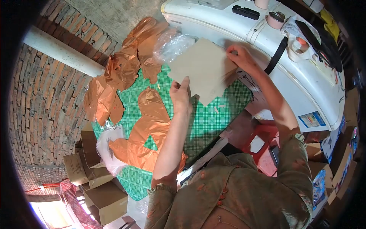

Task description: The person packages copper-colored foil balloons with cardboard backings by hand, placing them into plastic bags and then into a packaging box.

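A flat grey-beige cardboard piece point(207, 70) with notched lower edges is over the green checked tablecloth point(206, 131). My left hand point(181, 91) grips its lower left edge, the thumb lying on top. Close to its right corner is my right hand point(241, 57), raised, with fingers curled together; whether anything is between them is too small to tell. An orange plastic bag point(150, 128) lies spread on the cloth beside my left forearm. Behind the cardboard's left side sits a crumpled clear plastic bag point(171, 45).
More orange bags point(126, 57) are heaped along the table's far left edge. A white chest-like surface point(282, 57) curves along the right, bearing a tin point(275, 20) and a black strap point(276, 56). Cardboard boxes point(105, 202) stand lower left; a red stool point(265, 147) is at right.
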A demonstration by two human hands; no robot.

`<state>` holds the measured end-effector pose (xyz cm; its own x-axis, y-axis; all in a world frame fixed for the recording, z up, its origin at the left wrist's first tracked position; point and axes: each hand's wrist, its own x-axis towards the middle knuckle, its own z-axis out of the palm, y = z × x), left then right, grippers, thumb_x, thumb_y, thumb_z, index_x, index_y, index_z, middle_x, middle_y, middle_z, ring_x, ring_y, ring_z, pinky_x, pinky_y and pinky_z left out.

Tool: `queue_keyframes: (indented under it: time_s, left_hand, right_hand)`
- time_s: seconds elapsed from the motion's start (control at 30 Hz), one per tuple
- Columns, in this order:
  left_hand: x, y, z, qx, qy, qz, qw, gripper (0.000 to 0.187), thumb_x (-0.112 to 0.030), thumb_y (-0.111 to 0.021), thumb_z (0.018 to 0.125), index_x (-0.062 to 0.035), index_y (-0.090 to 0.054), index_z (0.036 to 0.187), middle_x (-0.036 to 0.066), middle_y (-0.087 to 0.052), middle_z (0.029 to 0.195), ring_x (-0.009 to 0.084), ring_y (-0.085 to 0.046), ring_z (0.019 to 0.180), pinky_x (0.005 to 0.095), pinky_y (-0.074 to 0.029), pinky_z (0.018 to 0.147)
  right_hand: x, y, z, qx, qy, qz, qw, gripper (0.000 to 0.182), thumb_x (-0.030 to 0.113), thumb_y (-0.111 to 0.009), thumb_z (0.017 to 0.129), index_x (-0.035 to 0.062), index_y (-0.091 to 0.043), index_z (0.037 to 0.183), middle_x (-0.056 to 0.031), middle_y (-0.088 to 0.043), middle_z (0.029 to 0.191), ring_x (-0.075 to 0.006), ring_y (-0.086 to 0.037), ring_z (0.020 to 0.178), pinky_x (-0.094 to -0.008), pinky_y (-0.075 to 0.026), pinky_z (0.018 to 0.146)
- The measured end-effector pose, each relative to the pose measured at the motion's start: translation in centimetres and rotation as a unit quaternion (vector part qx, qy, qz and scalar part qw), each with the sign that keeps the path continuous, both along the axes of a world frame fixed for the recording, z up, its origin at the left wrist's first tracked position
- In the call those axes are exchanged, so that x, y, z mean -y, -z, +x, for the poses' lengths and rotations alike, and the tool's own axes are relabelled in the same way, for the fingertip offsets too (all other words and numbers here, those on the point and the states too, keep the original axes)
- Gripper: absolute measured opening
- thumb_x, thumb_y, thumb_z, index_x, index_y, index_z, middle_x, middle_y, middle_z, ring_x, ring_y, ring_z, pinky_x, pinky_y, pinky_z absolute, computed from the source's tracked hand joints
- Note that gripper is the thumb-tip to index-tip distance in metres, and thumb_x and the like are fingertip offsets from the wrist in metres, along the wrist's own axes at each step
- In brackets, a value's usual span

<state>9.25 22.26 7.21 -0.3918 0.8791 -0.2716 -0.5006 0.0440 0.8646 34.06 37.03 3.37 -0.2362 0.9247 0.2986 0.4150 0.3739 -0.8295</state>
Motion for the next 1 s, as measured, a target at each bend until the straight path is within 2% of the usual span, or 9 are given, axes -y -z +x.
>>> queue_keyframes:
  time_s: [0.07,0.3,0.37,0.47,0.57,0.7,0.87,0.9,1.0]
  left_hand:
    - [0.2,0.4,-0.2,-0.008,-0.001,0.019,1.0,0.012,-0.005,-0.065,0.1,-0.0065,-0.062,0.112,0.001,-0.07,0.106,0.0118,-0.067,0.099,0.0262,-0.055,0.09]
    - [1.4,1.9,-0.9,-0.042,0.009,0.097,0.994,0.015,-0.01,-0.066,0.101,-0.0062,-0.061,0.114,0.0,-0.066,0.106,0.0078,-0.06,0.094,0.0232,-0.049,0.079]
    - [2.5,1.1,-0.6,-0.072,0.014,0.138,0.988,0.018,-0.011,-0.066,0.102,-0.0054,-0.06,0.118,-0.001,-0.065,0.108,0.0072,-0.058,0.095,0.0238,-0.048,0.082]
    - [3.5,-1.3,0.4,-0.157,0.022,0.225,0.961,0.028,-0.011,-0.065,0.103,-0.0042,-0.058,0.129,0.001,-0.065,0.115,0.008,-0.058,0.099,0.0261,-0.048,0.09]
    - [2.4,-4.4,0.2,-0.296,0.012,0.29,0.91,0.029,-0.011,-0.064,0.103,-0.0008,-0.056,0.129,0.004,-0.061,0.121,0.0121,-0.056,0.105,0.0287,-0.047,0.094]
    - [0.3,-6.4,-0.5,-0.404,0.003,0.337,0.851,0.029,-0.009,-0.065,0.102,-0.0009,-0.054,0.127,0.004,-0.061,0.116,0.0129,-0.057,0.103,0.0294,-0.048,0.092]
    - [-0.7,0.3,-0.7,-0.434,-0.026,0.253,0.864,0.035,-0.016,-0.073,0.094,-0.0009,-0.056,0.12,0.01,-0.067,0.101,0.0202,-0.065,0.091,0.034,-0.052,0.083]
    - [-0.2,0.8,-0.4,-0.423,-0.025,0.247,0.871,0.035,-0.016,-0.073,0.094,-0.0007,-0.056,0.12,0.01,-0.067,0.101,0.0202,-0.066,0.089,0.0342,-0.053,0.081]
    - [1.3,-0.2,0.6,-0.385,-0.003,0.231,0.893,0.036,-0.014,-0.073,0.094,-0.0005,-0.052,0.12,0.012,-0.067,0.101,0.0208,-0.066,0.085,0.0345,-0.054,0.077]
  right_hand:
    - [-0.2,0.5,0.4,0.033,-0.014,0.019,0.999,0.022,0.018,-0.067,0.096,-0.0004,-0.064,0.108,-0.0068,-0.066,0.104,-0.0146,-0.061,0.098,-0.0312,-0.05,0.085]
    - [3.1,-1.3,0.3,-0.032,-0.004,0.085,0.996,0.02,0.014,-0.066,0.098,0.0019,-0.062,0.114,-0.0049,-0.066,0.112,-0.0142,-0.059,0.106,-0.0295,-0.048,0.093]
    - [5.1,-2.9,0.1,-0.044,0.013,0.116,0.992,0.02,0.014,-0.064,0.1,0.0026,-0.061,0.116,-0.0044,-0.066,0.113,-0.0138,-0.058,0.109,-0.0289,-0.047,0.095]
    - [6.8,-3.8,0.1,-0.137,0.004,0.026,0.99,0.021,0.015,-0.06,0.103,0.0038,-0.06,0.121,-0.0028,-0.066,0.117,-0.0121,-0.057,0.114,-0.0279,-0.047,0.096]
    - [7.6,-6.7,-2.0,-0.222,0.033,0.09,0.97,0.027,0.015,-0.055,0.103,0.0008,-0.054,0.126,-0.0061,-0.062,0.113,-0.0138,-0.058,0.108,-0.03,-0.047,0.096]
    - [4.6,-9.2,-1.5,-0.155,-0.025,0.045,0.987,0.029,0.018,-0.053,0.105,0.0015,-0.053,0.13,-0.0043,-0.06,0.115,-0.0129,-0.056,0.109,-0.0287,-0.046,0.096]
    - [1.2,-1.8,-3.0,-0.163,-0.08,0.011,0.983,0.035,0.021,-0.054,0.105,0.0016,-0.051,0.134,-0.0015,-0.057,0.126,-0.0115,-0.051,0.118,-0.0281,-0.041,0.103]
    - [1.8,-2.0,-3.1,-0.193,-0.084,-0.012,0.978,0.038,0.02,-0.055,0.104,0.0021,-0.05,0.137,-0.0025,-0.056,0.13,-0.0123,-0.049,0.124,-0.0294,-0.036,0.109]
    - [3.8,-3.4,-4.0,-0.238,-0.05,-0.016,0.97,0.041,0.019,-0.055,0.104,0.0021,-0.049,0.14,-0.0042,-0.056,0.132,-0.0141,-0.049,0.127,-0.0303,-0.035,0.111]
